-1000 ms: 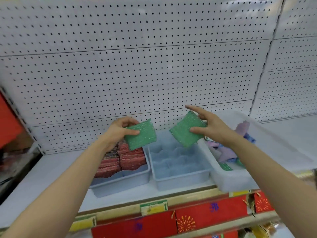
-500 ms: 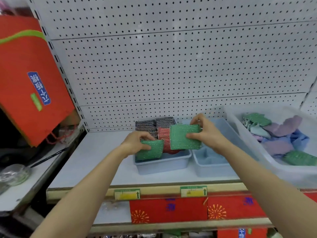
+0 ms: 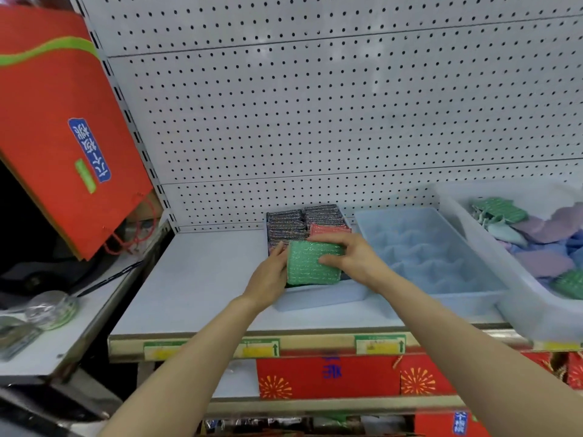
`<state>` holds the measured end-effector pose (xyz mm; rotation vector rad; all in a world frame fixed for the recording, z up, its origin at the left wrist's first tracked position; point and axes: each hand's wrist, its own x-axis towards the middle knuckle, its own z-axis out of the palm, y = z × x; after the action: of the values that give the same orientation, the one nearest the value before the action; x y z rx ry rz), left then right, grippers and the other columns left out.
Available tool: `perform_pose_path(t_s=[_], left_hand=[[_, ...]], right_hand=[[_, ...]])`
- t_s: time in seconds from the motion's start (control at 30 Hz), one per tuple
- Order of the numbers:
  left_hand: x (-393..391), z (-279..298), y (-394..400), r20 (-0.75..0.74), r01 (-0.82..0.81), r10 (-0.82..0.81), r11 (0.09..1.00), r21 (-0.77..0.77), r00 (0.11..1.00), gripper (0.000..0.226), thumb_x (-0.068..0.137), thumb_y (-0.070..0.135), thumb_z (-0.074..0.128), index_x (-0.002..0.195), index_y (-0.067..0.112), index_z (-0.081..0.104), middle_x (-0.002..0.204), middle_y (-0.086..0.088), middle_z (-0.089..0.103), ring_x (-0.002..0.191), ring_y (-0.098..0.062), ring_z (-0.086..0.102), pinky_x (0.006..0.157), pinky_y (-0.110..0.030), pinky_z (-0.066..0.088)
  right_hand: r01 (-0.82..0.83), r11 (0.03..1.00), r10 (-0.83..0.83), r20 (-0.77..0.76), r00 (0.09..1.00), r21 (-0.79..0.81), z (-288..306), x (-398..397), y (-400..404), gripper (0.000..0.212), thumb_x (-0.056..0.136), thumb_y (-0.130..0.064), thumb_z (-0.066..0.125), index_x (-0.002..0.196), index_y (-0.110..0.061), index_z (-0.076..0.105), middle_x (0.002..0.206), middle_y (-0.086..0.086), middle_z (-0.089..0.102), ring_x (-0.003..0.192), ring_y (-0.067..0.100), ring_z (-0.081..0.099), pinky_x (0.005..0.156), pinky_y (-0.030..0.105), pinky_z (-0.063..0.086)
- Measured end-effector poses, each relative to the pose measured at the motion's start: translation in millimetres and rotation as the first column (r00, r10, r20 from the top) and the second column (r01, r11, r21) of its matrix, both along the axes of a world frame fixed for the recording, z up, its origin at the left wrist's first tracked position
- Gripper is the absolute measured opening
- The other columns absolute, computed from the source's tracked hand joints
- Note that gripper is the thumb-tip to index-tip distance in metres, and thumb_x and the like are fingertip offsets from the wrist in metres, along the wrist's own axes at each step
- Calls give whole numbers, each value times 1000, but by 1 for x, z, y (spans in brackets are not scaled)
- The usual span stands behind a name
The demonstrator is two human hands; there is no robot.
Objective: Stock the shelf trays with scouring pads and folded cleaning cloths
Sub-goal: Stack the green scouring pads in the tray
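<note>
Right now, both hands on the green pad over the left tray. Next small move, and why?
Probably press the green scouring pad down into the front of the left tray and let go. The left hand and right hand hold it against the red pads, and the middle tray is empty.

blue label (image 3: 89, 150) on red bag, characters blurred, shelf-edge tags (image 3: 380, 344) unreadable
</note>
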<state>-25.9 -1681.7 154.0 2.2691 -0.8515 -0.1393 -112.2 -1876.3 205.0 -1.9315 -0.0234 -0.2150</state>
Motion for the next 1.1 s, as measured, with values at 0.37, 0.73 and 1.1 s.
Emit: perform_pose_path(t_s=[0.37, 0.73, 1.1], left_hand=[[-10, 28, 16, 3, -41, 42, 994, -106, 999, 68, 90, 12, 59, 147, 40, 37, 153, 21, 33, 140, 1, 29, 115, -25, 27], [-5, 18, 3, 309, 15, -88, 973, 231, 947, 63, 98, 35, 53, 154, 25, 26, 161, 14, 14, 148, -3, 10, 118, -22, 16], [-6, 13, -1, 474, 54, -121, 987, 153, 872, 53, 85, 32, 72, 135, 27, 56, 125, 9, 60, 114, -15, 53, 91, -29, 46]], right_hand=[[101, 947, -100, 18, 995, -305, -21, 28, 34, 42, 78, -20, 78, 118, -27, 68, 119, -5, 66, 113, 13, 57, 103, 34, 42], [70, 873, -30, 90, 995, -482, -51, 22, 22, 40, 90, -33, 63, 130, -29, 59, 144, -3, 48, 130, 15, 40, 111, 35, 32], [248, 856, -207, 139, 968, -454, -51, 6, 12, 36, 86, -16, 68, 121, -25, 66, 101, -2, 62, 92, 14, 54, 80, 25, 42]])
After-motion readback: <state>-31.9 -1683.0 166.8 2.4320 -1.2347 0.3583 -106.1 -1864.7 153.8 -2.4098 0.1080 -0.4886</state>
